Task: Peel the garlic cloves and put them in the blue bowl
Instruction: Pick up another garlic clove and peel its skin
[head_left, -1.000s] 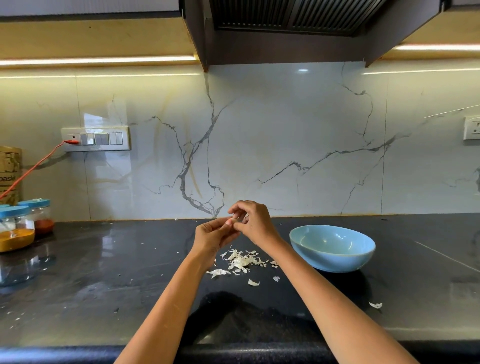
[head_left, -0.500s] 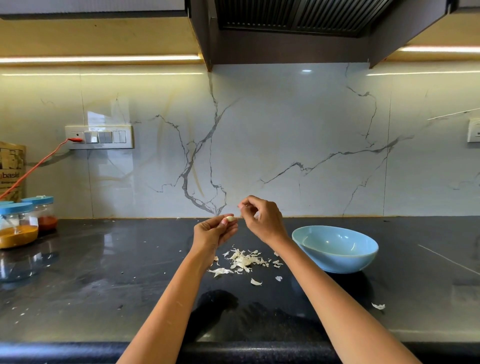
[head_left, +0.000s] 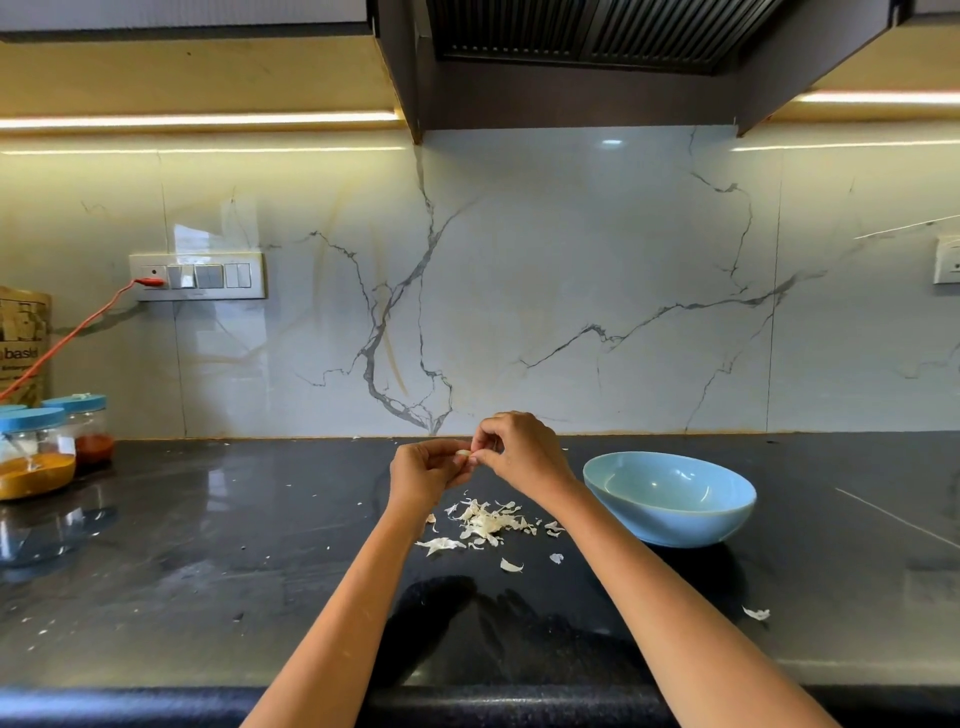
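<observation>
Two hands meet above the dark glossy stone countertop (head_left: 208, 571), fingertips together. Your left hand (head_left: 423, 475) curls its fingers round a small pale garlic clove (head_left: 462, 455), which peeks out at the fingertips. Your right hand (head_left: 522, 452) pinches at that same clove from the other side, thumb and forefinger closed on its end. So both hands are clamped on the one clove, held up off the counter.

Directly below the hands, toward you, lies a loose heap of white papery garlic skins (head_left: 485, 522), with a few stray flakes around it. One more white skin flake (head_left: 756, 613) lies well off to the right of your right forearm.

The light blue round ceramic bowl (head_left: 670, 499) stands on the counter just right of your right hand, near the wrist, apart from it. Can't tell whether any cloves are inside; the part of the inner wall showing looks bare.

Far left of your left hand: two clear jars with blue lids (head_left: 36, 454), one with yellow powder, one with red.
</observation>
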